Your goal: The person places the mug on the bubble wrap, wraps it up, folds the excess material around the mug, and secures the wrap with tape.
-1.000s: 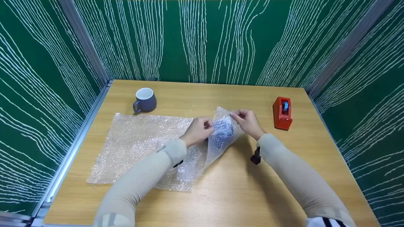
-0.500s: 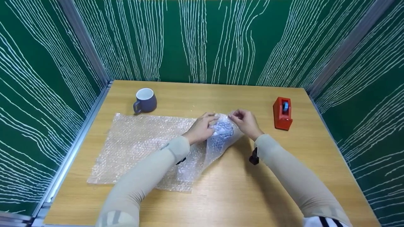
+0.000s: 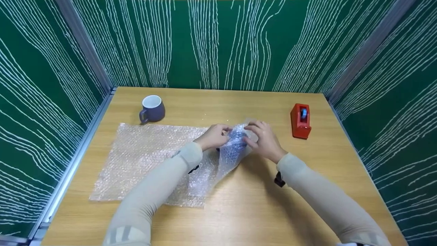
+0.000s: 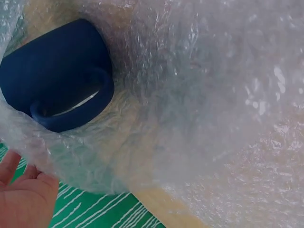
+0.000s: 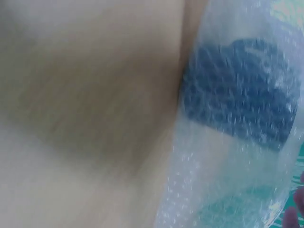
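Mug [image 4: 57,71] is tucked in a fold of bubble wrap [image 3: 146,150], well in from the desk [image 3: 259,212] edges. Right hand [image 3: 266,140] has thumb and fingers apart; can't tell if the left hand [image 3: 212,137] is pinching. That springy wrap could pop open if nothing's pinning it.

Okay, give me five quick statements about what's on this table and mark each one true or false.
1. The bubble wrap is folded over a dark blue mug. True.
2. The unwrapped mug has a pale interior. True.
3. The unwrapped mug lies on its side. False: it stands upright.
4. The red tape dispenser sits farther right than either hand. True.
5. The unwrapped mug is gripped by a hand. False: the left hand and right hand are both at the bubble wrap.
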Motion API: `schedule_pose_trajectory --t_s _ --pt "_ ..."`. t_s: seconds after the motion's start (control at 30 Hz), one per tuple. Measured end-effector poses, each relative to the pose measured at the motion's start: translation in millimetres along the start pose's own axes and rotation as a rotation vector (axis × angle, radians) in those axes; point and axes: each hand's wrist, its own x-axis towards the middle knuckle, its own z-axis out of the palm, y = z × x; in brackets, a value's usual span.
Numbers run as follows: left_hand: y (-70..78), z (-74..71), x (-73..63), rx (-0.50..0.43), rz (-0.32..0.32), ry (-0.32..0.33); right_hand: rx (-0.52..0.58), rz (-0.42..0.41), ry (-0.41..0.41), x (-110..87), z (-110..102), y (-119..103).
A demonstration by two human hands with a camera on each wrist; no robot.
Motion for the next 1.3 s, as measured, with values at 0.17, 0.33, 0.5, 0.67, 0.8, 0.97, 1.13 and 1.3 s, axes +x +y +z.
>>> schedule_pose_trajectory --t_s 0.17,0.33,0.5,0.67,0.8,0.97,1.13,1.3 --pt "-0.7 -2.9 1.7 0.003 0.014 -0.027 -0.006 -0.029 -0.078 -13.0 5 -7" --pt "-0.2 -6.5 3.5 0.049 0.035 -0.060 -0.050 -0.013 -0.115 -21.6 10 -11" --pt "2.1 -14.6 4.4 0.080 0.035 -0.114 -0.049 0.017 -0.124 -22.8 16 -14" --pt "3.7 -21.6 4.4 0.082 0.024 -0.156 -0.008 0.020 -0.125 -21.9 23 -14" --pt "4.1 -26.1 4.0 0.073 0.027 -0.186 0.007 0.017 -0.126 -23.1 27 -14" --pt "4.6 -28.2 4.9 0.066 0.047 -0.214 -0.010 -0.018 -0.175 -22.9 26 -13" --pt "4.6 -27.6 7.3 0.093 0.035 -0.214 -0.019 -0.012 -0.254 -19.0 23 -9" --pt "3.9 -25.8 10.5 0.096 0.009 -0.204 -0.019 -0.013 -0.311 -14.4 20 -6"
